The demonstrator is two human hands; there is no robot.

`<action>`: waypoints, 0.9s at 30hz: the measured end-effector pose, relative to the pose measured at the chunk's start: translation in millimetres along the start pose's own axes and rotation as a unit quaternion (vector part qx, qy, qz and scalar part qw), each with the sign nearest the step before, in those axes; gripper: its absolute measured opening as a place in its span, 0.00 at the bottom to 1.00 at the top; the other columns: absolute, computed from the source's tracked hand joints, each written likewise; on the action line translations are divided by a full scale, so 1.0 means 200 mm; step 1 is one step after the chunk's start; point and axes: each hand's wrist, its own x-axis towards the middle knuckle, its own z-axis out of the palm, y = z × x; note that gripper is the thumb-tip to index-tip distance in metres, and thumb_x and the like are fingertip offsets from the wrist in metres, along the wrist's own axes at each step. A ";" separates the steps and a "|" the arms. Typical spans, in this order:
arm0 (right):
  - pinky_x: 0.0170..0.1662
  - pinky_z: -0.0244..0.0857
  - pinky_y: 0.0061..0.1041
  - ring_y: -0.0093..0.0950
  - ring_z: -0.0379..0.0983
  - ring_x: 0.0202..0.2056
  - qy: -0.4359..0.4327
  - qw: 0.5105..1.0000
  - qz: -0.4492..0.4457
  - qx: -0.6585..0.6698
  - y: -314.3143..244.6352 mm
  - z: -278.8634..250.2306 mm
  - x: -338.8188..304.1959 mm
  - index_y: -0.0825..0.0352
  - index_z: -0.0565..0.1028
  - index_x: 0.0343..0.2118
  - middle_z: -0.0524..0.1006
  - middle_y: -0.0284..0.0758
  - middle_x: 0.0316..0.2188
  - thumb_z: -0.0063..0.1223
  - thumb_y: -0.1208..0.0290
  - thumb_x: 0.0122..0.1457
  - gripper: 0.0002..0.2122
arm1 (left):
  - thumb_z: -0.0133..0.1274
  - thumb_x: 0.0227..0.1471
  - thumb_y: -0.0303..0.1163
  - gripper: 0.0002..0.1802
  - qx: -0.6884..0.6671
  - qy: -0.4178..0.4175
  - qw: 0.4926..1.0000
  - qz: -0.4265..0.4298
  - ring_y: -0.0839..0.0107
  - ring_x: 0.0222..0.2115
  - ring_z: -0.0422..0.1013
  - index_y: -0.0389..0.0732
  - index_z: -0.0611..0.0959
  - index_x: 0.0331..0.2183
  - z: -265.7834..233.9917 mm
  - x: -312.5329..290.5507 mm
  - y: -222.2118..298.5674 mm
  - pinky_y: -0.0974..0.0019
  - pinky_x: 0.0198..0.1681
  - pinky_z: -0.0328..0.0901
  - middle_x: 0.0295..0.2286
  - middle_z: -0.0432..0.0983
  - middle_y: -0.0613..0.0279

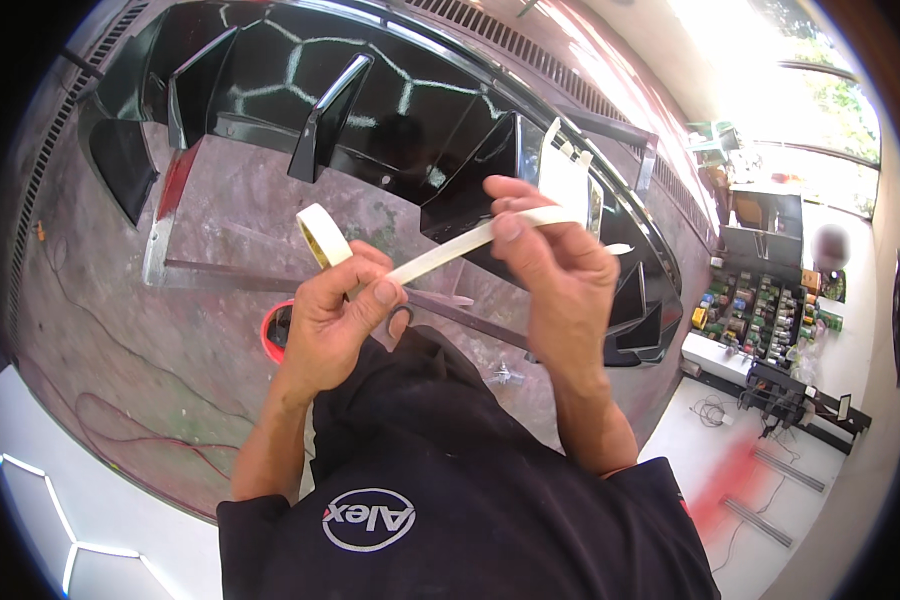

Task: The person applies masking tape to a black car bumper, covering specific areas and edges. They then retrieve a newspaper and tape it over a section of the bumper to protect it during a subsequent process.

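Note:
A roll of cream masking tape (312,226) stands on edge by my left hand (332,318). That hand pinches the tape near the roll between thumb and fingers. From there a pulled-out strip of tape (445,252) runs up and right, taut, to my right hand (562,262), whose thumb and fingers are closed on its far end. Beyond my hands a glossy black car bumper (395,115) rests on a metal stand (260,275). White masking paper (566,182) is taped onto the bumper's right part, partly hidden by my right hand.
A red-rimmed container (274,335) stands on the stained floor, left of my legs. A thin red hose (160,440) lies at the lower left. On the right, a shelf crowded with cans and bottles (755,310) stands along the wall. Floor grating (530,50) runs behind the bumper.

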 end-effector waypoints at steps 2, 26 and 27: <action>0.36 0.65 0.14 0.13 0.74 0.37 0.002 0.992 -0.035 -0.124 -0.07 -0.05 0.07 0.70 0.88 0.42 0.84 0.31 0.43 0.70 0.74 0.65 0.07 | 0.56 0.72 0.34 0.14 0.000 0.003 1.000 -0.027 0.81 0.29 0.70 0.35 0.85 0.36 -0.02 0.03 -0.02 0.74 0.29 0.67 0.34 0.73 0.69; 0.46 0.71 0.41 0.42 0.78 0.38 -0.018 0.733 -0.079 -0.676 -0.15 -0.03 0.28 0.67 0.88 0.33 0.83 0.39 0.31 0.64 0.60 0.62 0.14 | 0.61 0.64 0.50 0.20 0.024 0.022 0.973 -0.229 0.83 0.29 0.61 0.46 0.84 0.27 -0.07 0.35 -0.38 0.72 0.34 0.56 0.24 0.71 0.75; 0.45 0.71 0.41 0.42 0.78 0.38 -0.019 0.736 -0.078 -0.672 -0.15 -0.02 0.28 0.68 0.88 0.32 0.83 0.40 0.31 0.64 0.60 0.62 0.14 | 0.61 0.64 0.50 0.20 0.020 0.022 0.973 -0.228 0.83 0.28 0.61 0.46 0.84 0.27 -0.07 0.36 -0.38 0.72 0.34 0.56 0.24 0.71 0.75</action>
